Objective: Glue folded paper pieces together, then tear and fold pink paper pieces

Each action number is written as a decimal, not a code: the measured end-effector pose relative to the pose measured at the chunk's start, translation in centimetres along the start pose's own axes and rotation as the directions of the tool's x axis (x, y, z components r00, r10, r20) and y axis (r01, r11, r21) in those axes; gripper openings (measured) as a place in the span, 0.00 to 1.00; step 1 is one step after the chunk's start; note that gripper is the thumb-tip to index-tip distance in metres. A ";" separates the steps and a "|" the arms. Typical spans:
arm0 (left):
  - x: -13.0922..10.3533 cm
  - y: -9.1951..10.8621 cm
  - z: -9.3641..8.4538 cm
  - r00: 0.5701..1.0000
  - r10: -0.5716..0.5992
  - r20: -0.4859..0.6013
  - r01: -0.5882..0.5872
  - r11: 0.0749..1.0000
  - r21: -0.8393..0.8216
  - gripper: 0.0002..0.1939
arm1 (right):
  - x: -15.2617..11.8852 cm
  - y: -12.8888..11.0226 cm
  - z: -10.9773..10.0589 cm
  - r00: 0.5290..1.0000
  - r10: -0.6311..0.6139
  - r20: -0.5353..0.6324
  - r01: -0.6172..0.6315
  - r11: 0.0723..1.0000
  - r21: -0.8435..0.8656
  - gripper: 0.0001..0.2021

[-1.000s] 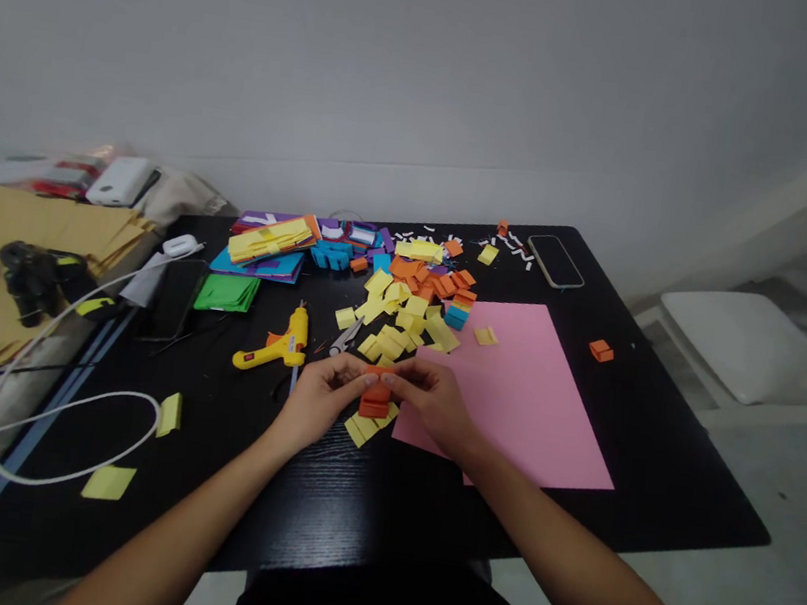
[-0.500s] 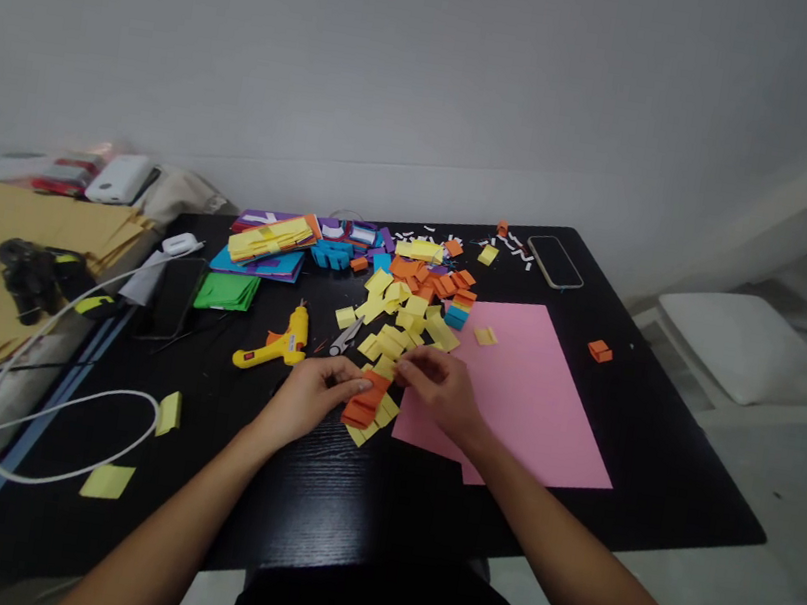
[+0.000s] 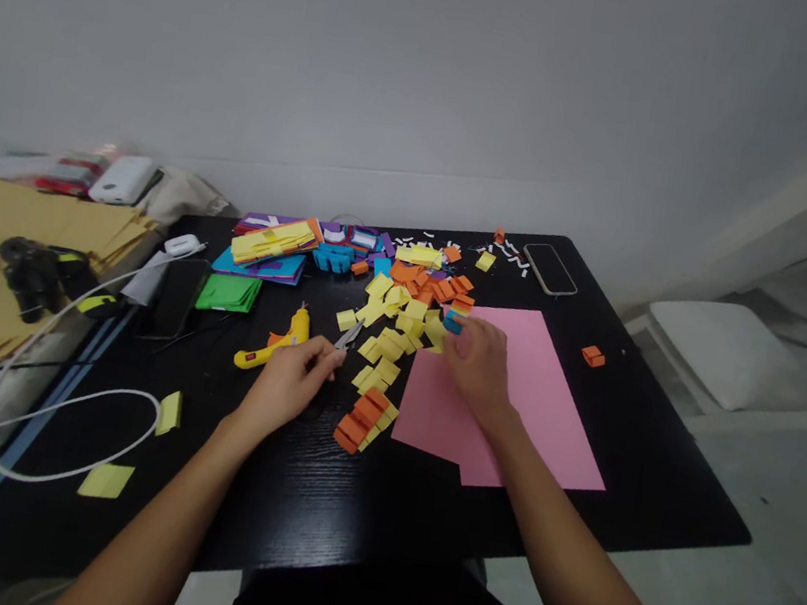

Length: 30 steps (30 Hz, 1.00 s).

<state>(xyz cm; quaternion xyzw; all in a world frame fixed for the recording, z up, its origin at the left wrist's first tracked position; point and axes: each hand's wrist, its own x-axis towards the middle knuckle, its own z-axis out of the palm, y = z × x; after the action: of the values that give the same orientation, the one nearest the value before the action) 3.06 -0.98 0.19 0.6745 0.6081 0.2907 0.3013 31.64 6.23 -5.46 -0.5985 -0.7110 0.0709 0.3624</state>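
My right hand (image 3: 478,369) is over the pink paper (image 3: 545,415), its fingertips closed on a folded piece with a blue part (image 3: 453,322). An orange part shows just behind it. My left hand (image 3: 295,377) rests between the yellow glue gun (image 3: 276,342) and the paper pile, its fingers curled beside the scissors (image 3: 350,333); whether they grip the handles is hidden. A joined orange strip (image 3: 362,421) lies on the black table, overlapping yellow pieces. Many folded yellow pieces (image 3: 391,344) and orange pieces (image 3: 440,289) spread between my hands and beyond.
Stacked coloured paper strips (image 3: 276,241) and a green bundle (image 3: 229,294) lie at the back left. A phone (image 3: 550,269) is at the back right. A white cable (image 3: 63,476) loops over the left side, near loose yellow notes. A white stool (image 3: 707,350) stands to the right.
My left hand has let go of the orange strip and moved left towards the scissors. My right hand has moved up and right to the blue piece. The strip now lies on the table.
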 end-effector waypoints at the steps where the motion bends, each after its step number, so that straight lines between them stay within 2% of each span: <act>1: 0.1 -0.2 -0.5 0.998 -0.006 -0.063 0.009 0.999 0.044 0.22 | 0.5 0.2 -0.2 1.000 0.016 0.018 -0.016 1.000 -0.017 0.15; 5: 0.8 -1.9 -2.3 0.961 -0.061 -0.271 0.125 0.966 0.228 0.25 | 4.3 1.4 -0.6 0.992 0.110 0.058 -0.103 0.987 -0.123 0.18; 9: 1.4 -4.0 -3.5 0.935 -0.050 -0.351 0.216 0.866 0.452 0.14 | 7.8 3.0 -0.2 0.973 0.188 0.132 -0.162 0.969 -0.186 0.14; 13: 1.6 -5.1 -3.6 0.942 -0.109 -0.316 0.289 0.740 0.607 0.20 | 8.7 4.0 0.3 0.966 0.199 0.168 -0.173 0.972 -0.160 0.08; 15: 1.7 -5.2 -3.5 0.947 -0.154 -0.280 0.303 0.714 0.632 0.21 | 8.4 4.2 0.4 0.969 0.179 0.168 -0.157 0.978 -0.136 0.07; 22: 1.5 -5.2 -3.5 0.965 -0.222 -0.139 0.260 0.749 0.610 0.22 | 7.5 4.0 0.4 0.976 0.142 0.164 -0.148 0.989 0.024 0.12; 27: 1.5 -5.5 -3.1 0.969 -0.236 -0.074 0.227 0.735 0.638 0.23 | 7.4 3.9 0.4 0.975 0.151 0.162 -0.171 0.978 0.120 0.01; 30: 1.5 -6.1 -3.3 0.966 -0.253 -0.053 0.233 0.764 0.601 0.22 | 7.5 3.8 0.0 0.975 0.189 0.119 -0.208 0.962 0.174 0.01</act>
<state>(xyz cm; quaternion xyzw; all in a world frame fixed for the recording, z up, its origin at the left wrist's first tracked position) -3.21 1.19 -2.24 0.6550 0.7461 0.0301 0.1157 34.54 14.00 -4.30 -0.6262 -0.6550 0.2031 0.3710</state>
